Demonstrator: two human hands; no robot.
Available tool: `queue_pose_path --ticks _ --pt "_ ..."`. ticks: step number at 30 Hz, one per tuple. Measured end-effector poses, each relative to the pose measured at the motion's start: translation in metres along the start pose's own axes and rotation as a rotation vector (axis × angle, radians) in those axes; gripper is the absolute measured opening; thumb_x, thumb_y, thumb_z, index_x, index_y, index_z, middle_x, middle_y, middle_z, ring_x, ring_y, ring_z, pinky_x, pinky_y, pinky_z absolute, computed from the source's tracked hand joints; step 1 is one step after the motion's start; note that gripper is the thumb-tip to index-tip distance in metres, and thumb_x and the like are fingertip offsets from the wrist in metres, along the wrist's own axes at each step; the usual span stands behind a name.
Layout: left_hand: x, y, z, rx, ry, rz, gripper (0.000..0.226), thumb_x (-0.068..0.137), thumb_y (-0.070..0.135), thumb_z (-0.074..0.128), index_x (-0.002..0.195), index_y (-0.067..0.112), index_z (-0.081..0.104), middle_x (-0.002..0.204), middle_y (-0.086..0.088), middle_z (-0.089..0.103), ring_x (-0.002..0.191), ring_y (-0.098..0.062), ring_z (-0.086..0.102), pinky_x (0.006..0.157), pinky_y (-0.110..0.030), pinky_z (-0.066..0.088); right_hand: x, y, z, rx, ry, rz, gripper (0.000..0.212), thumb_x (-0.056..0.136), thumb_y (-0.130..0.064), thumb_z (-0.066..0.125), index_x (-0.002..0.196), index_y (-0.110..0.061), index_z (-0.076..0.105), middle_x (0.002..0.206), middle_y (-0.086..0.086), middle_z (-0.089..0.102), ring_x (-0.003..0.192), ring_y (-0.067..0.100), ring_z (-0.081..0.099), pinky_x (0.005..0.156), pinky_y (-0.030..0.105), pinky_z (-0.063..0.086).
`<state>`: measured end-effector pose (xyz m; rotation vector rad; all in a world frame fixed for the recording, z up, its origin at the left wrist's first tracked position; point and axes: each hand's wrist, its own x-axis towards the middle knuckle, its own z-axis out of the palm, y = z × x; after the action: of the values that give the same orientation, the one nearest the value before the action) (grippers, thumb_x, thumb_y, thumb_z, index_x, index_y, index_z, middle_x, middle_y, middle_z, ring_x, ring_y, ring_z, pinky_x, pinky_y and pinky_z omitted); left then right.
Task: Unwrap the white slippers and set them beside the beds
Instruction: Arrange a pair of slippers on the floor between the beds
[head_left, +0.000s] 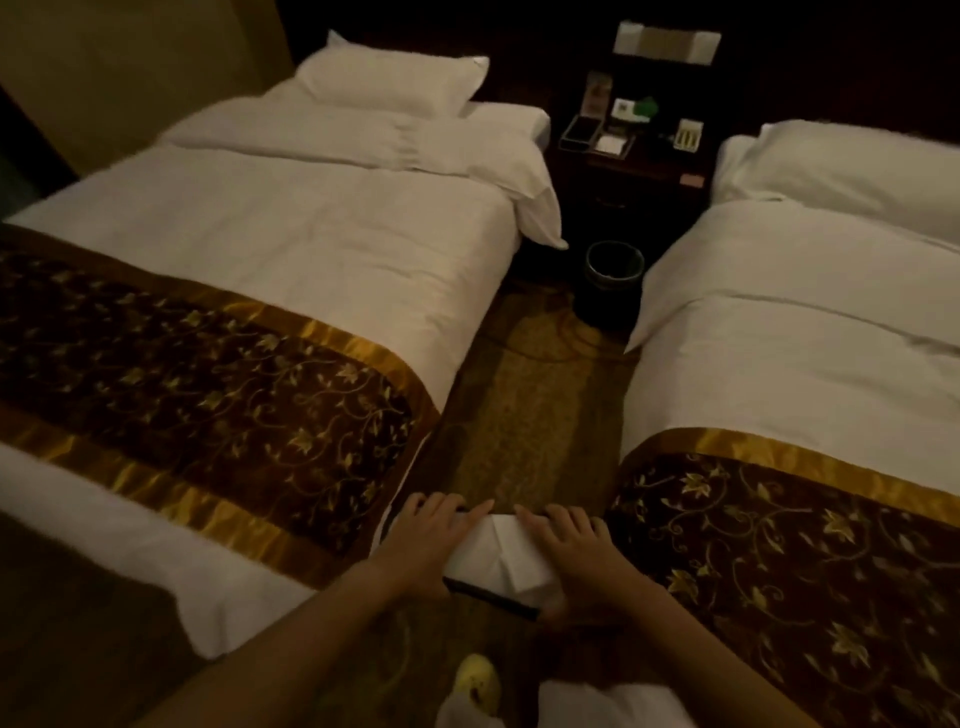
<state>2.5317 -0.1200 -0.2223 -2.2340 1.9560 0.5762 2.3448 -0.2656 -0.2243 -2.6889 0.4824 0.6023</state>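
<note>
Both hands, left hand (434, 538) and right hand (574, 553), flat, gripping white slippers (498, 558).

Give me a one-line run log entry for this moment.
stage: unwrapping | left hand and right hand: both on white slipper pack | place: aisle between beds | slippers placed: not yet

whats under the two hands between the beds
A white folded slipper package with a dark edge, left hand and right hand resting on it. Its contents are covered.
</note>
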Motion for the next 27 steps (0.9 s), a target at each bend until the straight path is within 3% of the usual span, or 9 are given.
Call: queue_pose_path --ticks 5,10,15,20,27 --pt "0.095 -0.044 -0.033 0.002 -0.021 0.037 0.103 0.07 0.055 0.064 0.144 0.031 -0.004 0.144 -0.006 0.027 0.133 -0.027 0.024 0.11 -0.047 0.016 0.067 0.051 -0.046 0.01 0.005 0.063 0.118 0.063 -0.062 0.069 0.145 -0.033 -0.011 0.152 0.006 0.011 0.138 0.032 0.012 0.112 0.056 0.012" --pt "0.204 -0.083 -0.058 -0.008 -0.06 0.132 0.102 0.07 0.05 0.065 0.144 0.031 -0.002 0.144 -0.007 0.027 0.133 -0.027 0.024 0.11 -0.047 0.016 0.134 0.116 -0.074 0.066 -0.008 0.139 0.121 0.061 -0.067 0.067 0.144 -0.033 -0.016 0.156 0.004 0.004 0.143 0.029 0.002 0.113 0.062 0.003" --pt "0.351 -0.128 -0.04 -0.043 -0.091 0.223 0.101 0.07 0.054 0.065 0.145 0.031 -0.001 0.144 -0.005 0.028 0.134 -0.025 0.024 0.11 -0.047 0.017 0.233 0.207 -0.07 0.098 -0.006 0.244 0.122 0.06 -0.064 0.067 0.142 -0.035 -0.018 0.155 0.007 0.006 0.141 0.031 0.006 0.113 0.061 0.006" --pt "0.5 -0.175 0.04 -0.04 -0.157 0.281 0.107 0.066 0.068 0.06 0.144 0.031 -0.003 0.148 -0.002 0.021 0.136 -0.023 0.019 0.111 -0.047 0.014 0.348 0.305 -0.009 0.143 -0.027 0.299 0.118 0.062 -0.059 0.066 0.143 -0.033 -0.015 0.152 0.009 0.011 0.139 0.033 0.011 0.113 0.059 0.009" --pt "0.67 -0.202 0.234 0.012 -0.238 0.346 0.107 0.067 0.067 0.059 0.145 0.029 -0.004 0.147 -0.004 0.023 0.135 -0.025 0.02 0.111 -0.048 0.015 0.474 0.429 0.173 0.198 -0.03 0.364 0.115 0.065 -0.058 0.066 0.143 -0.033 -0.014 0.153 0.009 0.01 0.14 0.032 0.009 0.113 0.058 0.005"
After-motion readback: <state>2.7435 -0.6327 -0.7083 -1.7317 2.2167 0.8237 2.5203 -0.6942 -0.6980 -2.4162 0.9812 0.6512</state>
